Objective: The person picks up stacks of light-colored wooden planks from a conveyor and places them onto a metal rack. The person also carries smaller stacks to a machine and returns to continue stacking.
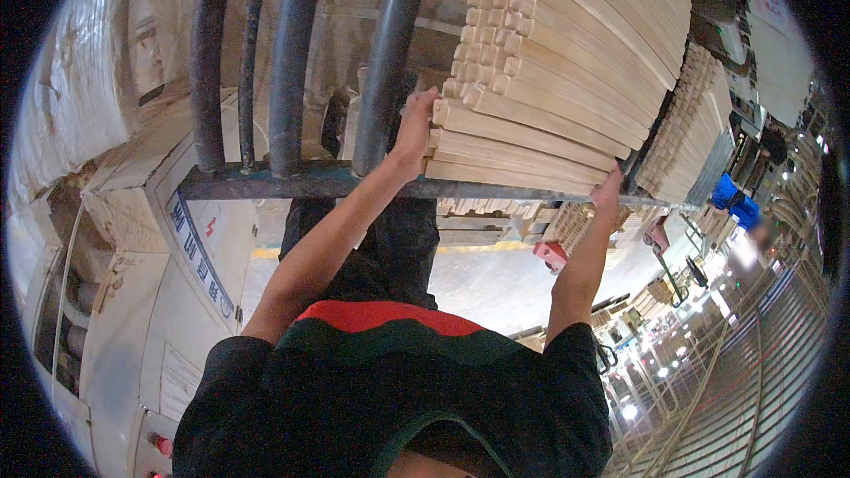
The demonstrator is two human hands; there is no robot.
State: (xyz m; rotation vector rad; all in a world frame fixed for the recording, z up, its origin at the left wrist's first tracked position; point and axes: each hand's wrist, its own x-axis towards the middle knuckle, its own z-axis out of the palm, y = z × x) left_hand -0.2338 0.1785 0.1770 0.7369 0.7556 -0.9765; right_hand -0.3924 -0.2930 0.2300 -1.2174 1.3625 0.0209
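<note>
A large stack of pale wooden slats (pixel 575 62) with notched ends lies on the roller conveyor in front of me. At its left end, my left hand (pixel 418 128) is closed against the ends of the nearest slats. My right hand (pixel 606 192) grips the right end of the same near slats, its fingers partly hidden by the wood. Both arms are stretched forward, with the near slats between my hands. The slats rest behind the conveyor's dark side rail (pixel 301 184).
Bare dark rollers (pixel 301 62) run left of the stack. A second slat stack (pixel 686 119) stands at the right. A pale machine cabinet (pixel 190 292) with a red button (pixel 162 445) is at left, below a plastic-wrapped load (pixel 80 71). A person in blue (pixel 735 201) is far right.
</note>
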